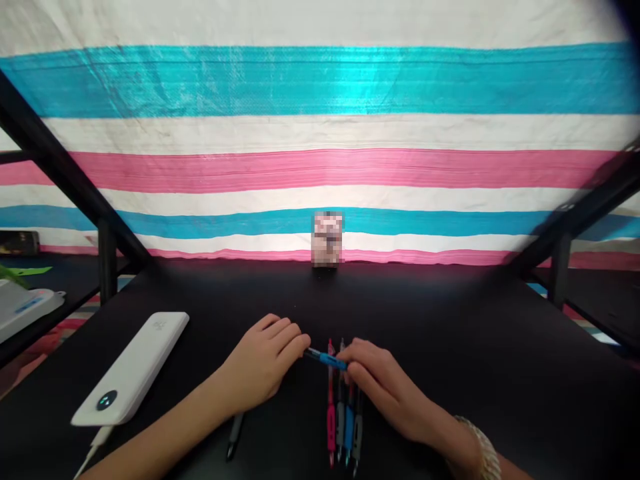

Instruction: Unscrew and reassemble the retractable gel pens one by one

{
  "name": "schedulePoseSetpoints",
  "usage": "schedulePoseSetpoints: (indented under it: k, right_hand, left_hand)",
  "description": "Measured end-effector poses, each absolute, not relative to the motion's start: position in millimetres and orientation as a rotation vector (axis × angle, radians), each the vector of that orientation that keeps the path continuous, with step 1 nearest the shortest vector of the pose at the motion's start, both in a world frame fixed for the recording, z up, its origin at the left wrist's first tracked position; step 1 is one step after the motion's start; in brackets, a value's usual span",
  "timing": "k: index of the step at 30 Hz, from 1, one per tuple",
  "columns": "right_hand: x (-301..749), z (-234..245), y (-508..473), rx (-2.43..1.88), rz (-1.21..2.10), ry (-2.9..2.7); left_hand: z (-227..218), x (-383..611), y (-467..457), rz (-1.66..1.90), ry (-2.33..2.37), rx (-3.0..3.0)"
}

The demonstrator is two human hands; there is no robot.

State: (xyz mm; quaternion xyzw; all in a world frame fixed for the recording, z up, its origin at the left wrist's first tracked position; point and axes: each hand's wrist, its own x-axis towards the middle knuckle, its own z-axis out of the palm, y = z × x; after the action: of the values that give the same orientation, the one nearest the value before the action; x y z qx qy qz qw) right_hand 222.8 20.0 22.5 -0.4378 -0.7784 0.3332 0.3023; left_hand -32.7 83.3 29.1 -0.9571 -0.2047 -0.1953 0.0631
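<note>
My left hand [275, 357] and my right hand [383, 380] hold a blue pen [327, 359] between them, one at each end. The fingers of both hands are closed on it. Below the held pen, several pens lie side by side on the black table: a pink pen [331, 427], a grey pen [341, 427], another blue pen [349, 433] and a dark grey pen [357, 437]. My right hand hides the upper part of some of them. Another dark pen [235, 437] lies by my left forearm, its upper end hidden under the hand.
A white power bank [135, 370] with a white cable [95, 448] lies at the left. A small pixelated object [327, 240] stands at the table's [225, 287] back edge. Black frame bars [75, 167] slant at both sides before a striped sheet [320, 80].
</note>
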Motion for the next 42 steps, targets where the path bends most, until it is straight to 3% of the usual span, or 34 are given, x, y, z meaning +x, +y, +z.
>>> schedulePoseSetpoints:
  k: [7,17,20,27,37,40,42]
  right_hand:
    - [218.7,5.0,26.4,-1.208,0.744,-2.07]
    - [212.5,-11.2,27.3,-1.086,0.306,-2.085]
    - [215.0,-4.6,27.1,-1.092,0.369,-2.101]
    - [216.8,22.3,26.3,-1.223,0.809,-2.331]
    - [209.8,-7.4,25.9,-1.17,-0.076,-2.387]
    - [215.5,-1.2,30.1,-1.103,-0.076,-2.364]
    - [220.8,5.6,31.9,-1.128,0.154,-2.281]
  left_hand:
    - [23.6,-24.0,62.5,-0.68,-0.709,-2.689]
    - [20.6,-28.5,52.6,-0.704,-1.124,-3.108]
    - [23.4,-31.3,57.2,-0.709,-1.097,-3.113]
    - [28.6,-25.9,62.6,-0.888,-0.539,-2.655]
    - [11.1,-19.3,56.1,-0.812,-0.882,-2.854]
    - [13.5,-28.7,59.3,-0.821,-1.058,-3.036]
    - [17.5,-35.7,60.5,-0.917,-1.164,-3.155]
